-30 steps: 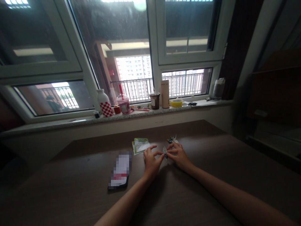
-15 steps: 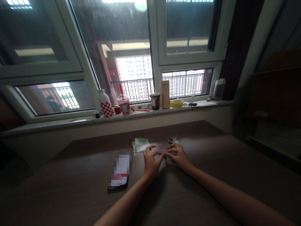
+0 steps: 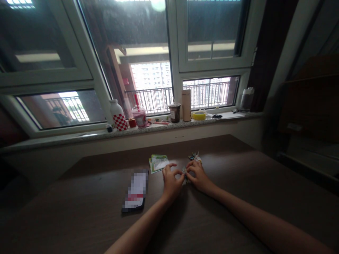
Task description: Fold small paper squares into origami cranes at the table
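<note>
Between my hands is a small greyish-green piece (image 3: 184,170), too small and blurred to name; it looks like folded paper or foil. My left hand (image 3: 171,180) pinches it from the left with thumb and index finger, the other fingers raised. From the right, my right hand (image 3: 198,176) holds it in its fingertips. Just beyond my right hand lies a small pile of pointed, many-coloured pieces (image 3: 195,157), partly hidden by the fingers. Green-and-white printed packets or cards (image 3: 159,162) lie beyond my left hand.
A phone (image 3: 136,191) with a blurred screen lies left of my left forearm on the brown table (image 3: 87,190). Along the windowsill (image 3: 156,127) stand a checked bottle (image 3: 118,115), drink cups (image 3: 139,115), a tan flask (image 3: 186,106) and yellow tape (image 3: 199,115).
My right hand has shifted slightly and its fingers have re-gripped around the small piece. The left hand has barely moved.
</note>
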`<move>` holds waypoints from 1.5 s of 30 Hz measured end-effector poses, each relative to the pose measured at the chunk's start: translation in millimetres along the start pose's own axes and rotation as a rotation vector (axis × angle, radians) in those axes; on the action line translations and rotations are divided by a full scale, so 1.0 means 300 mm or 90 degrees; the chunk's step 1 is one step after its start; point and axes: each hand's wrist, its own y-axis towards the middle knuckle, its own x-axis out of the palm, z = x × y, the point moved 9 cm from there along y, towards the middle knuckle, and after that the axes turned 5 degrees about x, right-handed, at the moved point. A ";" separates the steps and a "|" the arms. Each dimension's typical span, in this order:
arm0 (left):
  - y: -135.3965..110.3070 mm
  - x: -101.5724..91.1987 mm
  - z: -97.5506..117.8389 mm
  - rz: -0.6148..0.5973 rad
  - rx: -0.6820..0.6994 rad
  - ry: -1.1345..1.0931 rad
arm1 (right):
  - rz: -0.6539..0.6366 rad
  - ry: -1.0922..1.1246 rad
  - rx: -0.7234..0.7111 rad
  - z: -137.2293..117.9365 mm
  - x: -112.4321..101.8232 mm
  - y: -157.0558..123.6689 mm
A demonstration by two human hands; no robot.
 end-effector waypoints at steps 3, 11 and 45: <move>0.002 -0.004 -0.007 0.003 -0.003 -0.005 | 0.002 0.018 0.006 0.023 -0.013 0.010; 0.004 -0.019 -0.018 0.023 -0.035 0.000 | 0.045 0.060 0.038 0.060 -0.046 0.018; 0.001 -0.010 -0.015 -0.012 -0.048 0.016 | -0.030 0.159 0.065 0.036 -0.017 0.010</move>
